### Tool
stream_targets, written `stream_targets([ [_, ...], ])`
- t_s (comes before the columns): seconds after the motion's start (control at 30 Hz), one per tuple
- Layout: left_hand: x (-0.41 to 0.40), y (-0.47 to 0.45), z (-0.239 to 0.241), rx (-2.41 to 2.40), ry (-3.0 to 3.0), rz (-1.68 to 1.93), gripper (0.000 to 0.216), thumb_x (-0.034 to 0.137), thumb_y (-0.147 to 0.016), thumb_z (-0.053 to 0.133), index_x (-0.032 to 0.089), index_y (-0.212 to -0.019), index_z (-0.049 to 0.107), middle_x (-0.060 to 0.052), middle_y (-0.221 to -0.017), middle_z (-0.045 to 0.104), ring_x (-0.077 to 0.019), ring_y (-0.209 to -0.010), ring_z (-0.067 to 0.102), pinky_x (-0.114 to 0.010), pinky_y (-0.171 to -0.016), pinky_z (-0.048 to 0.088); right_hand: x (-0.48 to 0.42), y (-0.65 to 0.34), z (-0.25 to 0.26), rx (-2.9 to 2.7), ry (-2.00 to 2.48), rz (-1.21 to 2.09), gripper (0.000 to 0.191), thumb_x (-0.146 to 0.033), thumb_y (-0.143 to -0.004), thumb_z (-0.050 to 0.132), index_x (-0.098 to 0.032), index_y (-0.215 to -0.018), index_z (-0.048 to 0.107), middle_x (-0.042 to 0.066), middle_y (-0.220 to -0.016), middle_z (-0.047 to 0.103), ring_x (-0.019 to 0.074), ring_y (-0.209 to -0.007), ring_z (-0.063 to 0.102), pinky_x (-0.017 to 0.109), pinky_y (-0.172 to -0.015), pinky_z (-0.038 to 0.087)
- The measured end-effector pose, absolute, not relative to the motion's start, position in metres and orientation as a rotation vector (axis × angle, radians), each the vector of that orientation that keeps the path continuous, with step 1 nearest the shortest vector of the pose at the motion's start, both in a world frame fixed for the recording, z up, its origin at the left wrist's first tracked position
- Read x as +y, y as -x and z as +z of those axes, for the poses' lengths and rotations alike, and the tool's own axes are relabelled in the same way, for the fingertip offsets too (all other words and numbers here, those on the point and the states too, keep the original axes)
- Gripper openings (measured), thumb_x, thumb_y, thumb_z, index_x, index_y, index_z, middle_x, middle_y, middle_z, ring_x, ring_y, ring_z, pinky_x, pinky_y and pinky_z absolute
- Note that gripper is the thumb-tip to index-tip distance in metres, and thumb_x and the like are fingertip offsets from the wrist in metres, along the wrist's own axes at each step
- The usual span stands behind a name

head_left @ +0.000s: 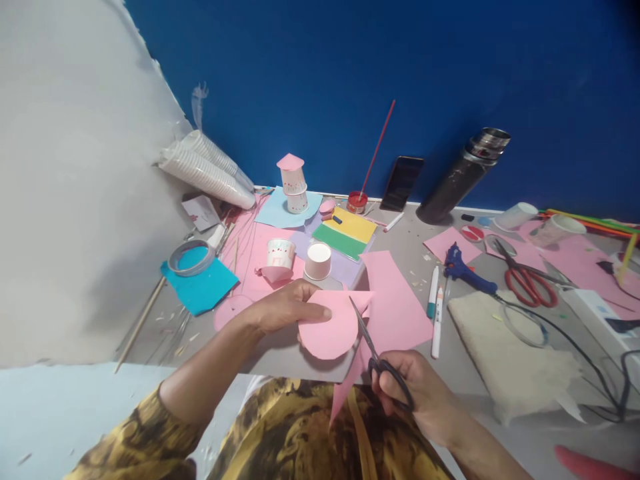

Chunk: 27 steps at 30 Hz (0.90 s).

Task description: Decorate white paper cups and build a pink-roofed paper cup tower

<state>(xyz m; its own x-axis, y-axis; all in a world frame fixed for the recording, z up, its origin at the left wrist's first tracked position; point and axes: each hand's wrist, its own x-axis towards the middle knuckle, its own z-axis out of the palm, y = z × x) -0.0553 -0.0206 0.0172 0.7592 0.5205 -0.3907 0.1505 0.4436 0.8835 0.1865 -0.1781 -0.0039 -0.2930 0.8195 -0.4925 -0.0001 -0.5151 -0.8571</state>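
My left hand (285,307) pinches a rounded piece of pink paper (330,330) at its upper left edge, holding it above the table's front edge. My right hand (410,390) grips small black-handled scissors (373,343), whose blades point up and left into the pink paper's right edge. A pink strip hangs down below the cut. A larger pink sheet (395,303) lies on the table just behind the scissors.
Paper cups (318,260) and a small cup tower (293,183) stand on coloured sheets behind. Markers (436,313), a blue glue gun (463,270), red scissors (527,277), a dark flask (463,173) and a phone (401,182) sit to the right. A blue wall rises behind.
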Motion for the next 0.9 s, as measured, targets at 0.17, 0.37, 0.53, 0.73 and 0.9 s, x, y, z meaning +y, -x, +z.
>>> stream_targets([
  [0.17,-0.0204,0.0560,0.0169,0.742,-1.133,0.287,0.030,0.039,-0.072,0.086,0.011,-0.080,0.077,-0.005,-0.073,0.073,-0.0151,-0.065,0.063,-0.025,-0.061,0.046,-0.1777,-0.1861,-0.0034,-1.047,1.387,1.859,0.074,-0.090,-0.069,0.069,-0.017,-0.072,0.059,0.000,-0.055,0.059,0.0075,-0.048,0.037,0.024,-0.047,0.022],
  [0.37,-0.0203,0.0549,0.0158,0.790,-1.107,0.278,0.038,0.043,-0.069,0.087,0.010,-0.087,0.079,-0.007,-0.076,0.074,-0.0166,-0.067,0.065,-0.026,-0.062,0.048,-0.1777,-0.1871,-0.0037,-1.064,1.368,1.850,0.073,-0.088,-0.072,0.068,-0.016,-0.072,0.061,-0.001,-0.055,0.058,0.0068,-0.046,0.035,0.024,-0.046,0.021],
  [0.53,-0.0194,0.0537,0.0188,0.781,-1.113,0.273,0.035,0.042,-0.070,0.087,0.011,-0.083,0.079,-0.006,-0.076,0.074,-0.0155,-0.067,0.064,-0.025,-0.062,0.048,-0.1789,-0.1882,-0.0068,-1.067,1.353,1.829,0.071,-0.087,-0.073,0.069,-0.016,-0.073,0.062,0.001,-0.056,0.060,0.0080,-0.048,0.038,0.024,-0.047,0.023],
  [0.73,-0.0193,0.0534,0.0196,0.762,-1.135,0.278,0.029,0.039,-0.072,0.085,0.012,-0.081,0.078,-0.005,-0.074,0.073,-0.0147,-0.066,0.062,-0.024,-0.059,0.045,-0.1806,-0.1884,-0.0085,-1.054,1.343,1.832,0.070,-0.086,-0.074,0.070,-0.016,-0.074,0.062,-0.001,-0.055,0.059,0.0076,-0.047,0.037,0.024,-0.046,0.022],
  [0.9,-0.0205,0.0537,0.0218,0.778,-1.124,0.272,0.028,0.038,-0.071,0.085,0.012,-0.080,0.078,-0.004,-0.072,0.071,-0.0138,-0.065,0.061,-0.023,-0.058,0.044,-0.1804,-0.1875,-0.0060,-1.055,1.364,1.838,0.071,-0.088,-0.071,0.070,-0.017,-0.072,0.060,-0.001,-0.054,0.058,0.0078,-0.047,0.037,0.024,-0.047,0.023],
])
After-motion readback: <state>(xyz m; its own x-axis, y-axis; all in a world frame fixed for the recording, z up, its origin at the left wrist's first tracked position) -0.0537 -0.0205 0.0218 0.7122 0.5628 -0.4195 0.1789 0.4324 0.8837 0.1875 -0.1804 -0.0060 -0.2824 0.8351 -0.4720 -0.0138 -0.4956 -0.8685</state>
